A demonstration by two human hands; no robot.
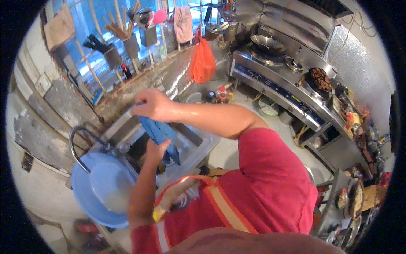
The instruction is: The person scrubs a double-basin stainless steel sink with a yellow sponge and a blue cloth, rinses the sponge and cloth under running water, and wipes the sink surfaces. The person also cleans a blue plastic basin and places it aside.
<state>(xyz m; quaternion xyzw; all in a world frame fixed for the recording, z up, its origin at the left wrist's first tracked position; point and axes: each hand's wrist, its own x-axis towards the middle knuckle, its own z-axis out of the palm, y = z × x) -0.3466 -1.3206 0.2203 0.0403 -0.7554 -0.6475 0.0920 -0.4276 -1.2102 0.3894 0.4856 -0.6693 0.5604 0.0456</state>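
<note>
A wet-looking blue cloth (pixel 158 130) hangs in folds over a metal sink (pixel 190 136). Its upper end is bunched in my right hand (pixel 153 104), which is raised above the sink. Lower down, my left hand (pixel 157 150) wraps around the cloth from the near side, with the thumb across it; most of its fingers are hidden. The cloth's loose lower end dangles below the left hand. A curved metal faucet (pixel 72 143) arches to the left, over a blue plastic basin (pixel 79 197) with a paler bowl-like shape (pixel 111 187) inside.
Utensil holders (pixel 112 57) and a red plastic bag (pixel 203 62) hang along the barred window. At the right, a stainless steel stove (pixel 276 85) carries a wok (pixel 268 44). Bottles stand on the floor beyond the sink. Crowded shelves with pans line the far right.
</note>
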